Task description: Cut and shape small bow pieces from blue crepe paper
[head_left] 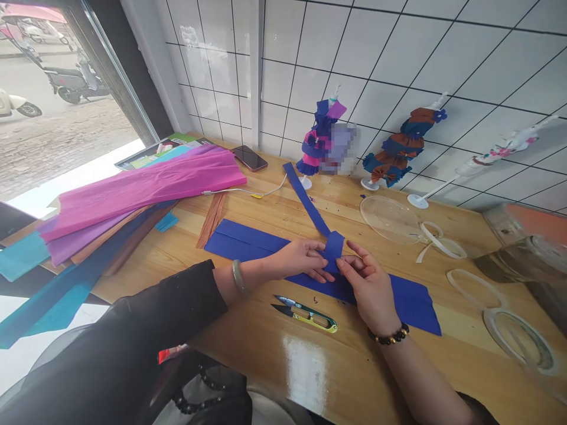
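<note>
Between my two hands is a narrow strip of blue crepe paper [335, 243], folded over at its near end, with its long tail running back toward the wall. My left hand [305, 260] has its fingers closed on the strip's left edge. At the right edge, my right hand [370, 283] pinches it between thumb and fingers. Under both hands a wide blue crepe paper sheet [248, 241] lies flat across the table. Thread snips [305, 314] with green and yellow handles rest just in front of the sheet.
Layered crepe paper sheets [146, 177] in pink, purple, brown and teal lie at left. A phone [250, 158] and white cable [239, 190] are behind. Paper-dressed stands [392, 153] line the tiled wall. Tape rolls [518, 339], a clear disc [390, 219] and a jar [509, 260] stand right.
</note>
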The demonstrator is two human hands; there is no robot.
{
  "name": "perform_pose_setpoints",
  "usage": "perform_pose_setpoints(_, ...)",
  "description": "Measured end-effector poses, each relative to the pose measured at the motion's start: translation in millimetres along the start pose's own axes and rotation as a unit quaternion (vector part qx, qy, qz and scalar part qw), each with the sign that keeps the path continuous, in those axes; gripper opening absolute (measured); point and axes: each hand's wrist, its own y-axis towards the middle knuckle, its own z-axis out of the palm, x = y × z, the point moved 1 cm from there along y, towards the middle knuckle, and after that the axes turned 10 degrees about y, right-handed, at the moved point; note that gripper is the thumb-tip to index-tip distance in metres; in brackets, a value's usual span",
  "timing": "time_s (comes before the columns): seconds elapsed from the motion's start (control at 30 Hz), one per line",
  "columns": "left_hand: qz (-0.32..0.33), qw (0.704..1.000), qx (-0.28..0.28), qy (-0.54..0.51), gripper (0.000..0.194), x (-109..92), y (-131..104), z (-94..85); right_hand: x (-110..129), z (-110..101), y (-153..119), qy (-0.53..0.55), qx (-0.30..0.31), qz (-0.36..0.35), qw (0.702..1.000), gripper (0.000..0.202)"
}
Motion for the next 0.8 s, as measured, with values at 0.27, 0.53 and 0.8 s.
perform_pose_setpoints(0.27,-0.041,0.999,-0.004,0.02,0.038,-0.9,-1.6,1.9,-2.7,0.1,-0.6,0.009,-0.003,-0.014,1.0,0.063)
perform_pose_setpoints(0.53,-0.043,0.998,-0.014,0.031,0.039,0.4,0.5,1.7,-2.9,0.6,-0.9,-0.005,-0.012,-0.026,1.0,0.061)
perform_pose_setpoints(0.8,-0.028,0.999,-0.019,0.039,0.04,3.4,1.7,1.2,-2.4,1.4,-1.1,0.001,-0.014,-0.016,1.0,0.062)
